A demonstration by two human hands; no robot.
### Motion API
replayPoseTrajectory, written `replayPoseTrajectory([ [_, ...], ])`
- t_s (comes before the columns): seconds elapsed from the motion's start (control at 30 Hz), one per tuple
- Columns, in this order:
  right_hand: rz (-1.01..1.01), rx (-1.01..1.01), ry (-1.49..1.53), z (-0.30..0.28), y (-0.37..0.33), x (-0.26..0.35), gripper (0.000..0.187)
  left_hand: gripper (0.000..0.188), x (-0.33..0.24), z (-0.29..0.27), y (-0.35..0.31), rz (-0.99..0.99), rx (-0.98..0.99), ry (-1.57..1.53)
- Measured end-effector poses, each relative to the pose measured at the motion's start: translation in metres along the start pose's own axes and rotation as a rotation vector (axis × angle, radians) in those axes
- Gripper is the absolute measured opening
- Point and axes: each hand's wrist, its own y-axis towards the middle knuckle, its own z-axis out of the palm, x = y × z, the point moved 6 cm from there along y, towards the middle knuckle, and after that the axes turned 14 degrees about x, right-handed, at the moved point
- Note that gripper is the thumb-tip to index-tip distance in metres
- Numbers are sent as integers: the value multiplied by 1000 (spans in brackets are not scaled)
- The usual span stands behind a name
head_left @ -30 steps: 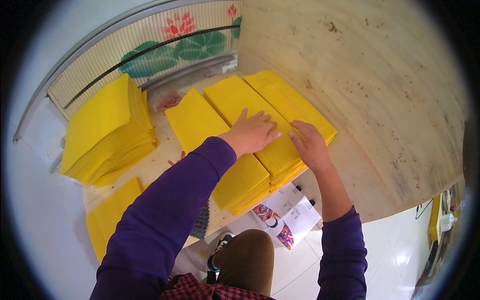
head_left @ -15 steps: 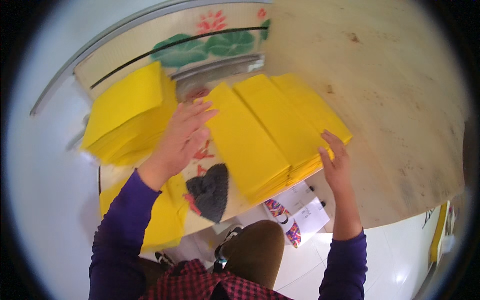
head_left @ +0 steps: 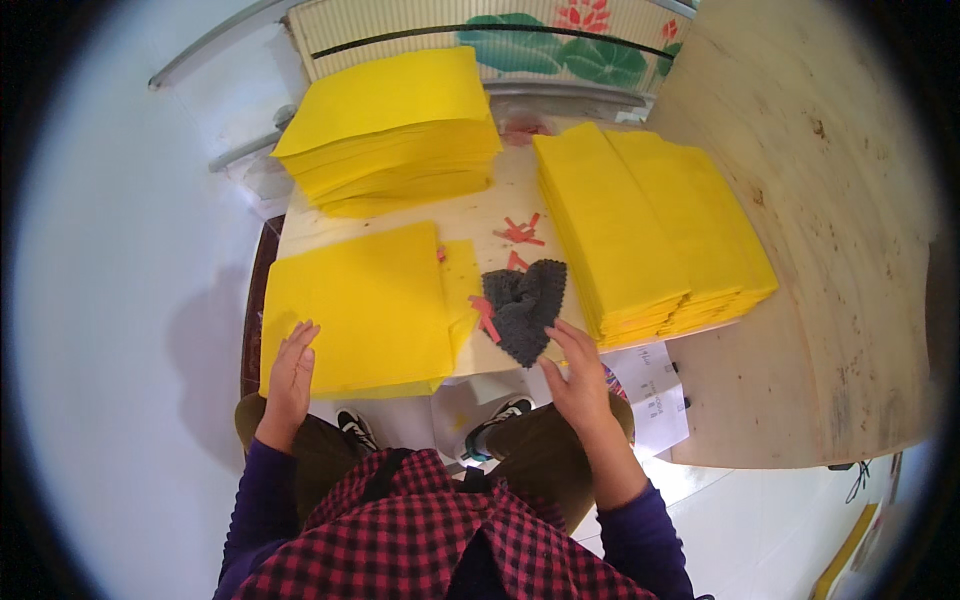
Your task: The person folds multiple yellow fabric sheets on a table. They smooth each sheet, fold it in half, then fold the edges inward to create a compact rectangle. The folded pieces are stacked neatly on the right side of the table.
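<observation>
My left hand [head_left: 290,380] is at the near left edge of a flat yellow sheet [head_left: 360,300], fingers stretched out; whether it touches the sheet I cannot tell. Just off the table's front edge, my right hand [head_left: 580,385] has thumb and forefinger apart with nothing between them. Its fingertips are close to a crumpled dark grey cloth [head_left: 525,310] with red strips [head_left: 484,318] on it. To the right of the cloth lies a row of overlapping yellow folded stacks [head_left: 625,235]. A taller pile of yellow sheets [head_left: 400,110] stands at the back left.
More red strips [head_left: 520,230] lie between the stacks on the pale wooden table [head_left: 500,195]. A tall wooden board [head_left: 800,240] rises on the right. Behind the table is a panel painted with lotus leaves [head_left: 510,45]. A white printed box [head_left: 655,400] is below the table's right front.
My left hand has come back from beside the folded stacks to the near left sheet. My right hand has left the stacks' front corner and moved left. The view has shifted too.
</observation>
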Motion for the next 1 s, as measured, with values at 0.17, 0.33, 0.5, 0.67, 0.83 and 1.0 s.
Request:
replayPoseTrajectory([
  [0.17,51,160,-238,61,49,-11,47,36,11,-5,-41,-49,16,46],
  [0.33,163,248,-299,65,77,-54,46,35,27,-13,-75,-75,-23,51],
  [0.5,193,137,-285,60,86,-63,40,34,42,-11,-98,-75,-40,58],
  [0.67,175,79,-332,53,85,-53,28,34,43,-11,-108,-44,-45,27],
  [0.83,201,-9,-338,44,94,-45,24,33,49,-18,-127,-89,-74,58],
  [1.0,236,-109,-281,31,100,-35,24,32,70,-31,-149,-148,-185,108],
])
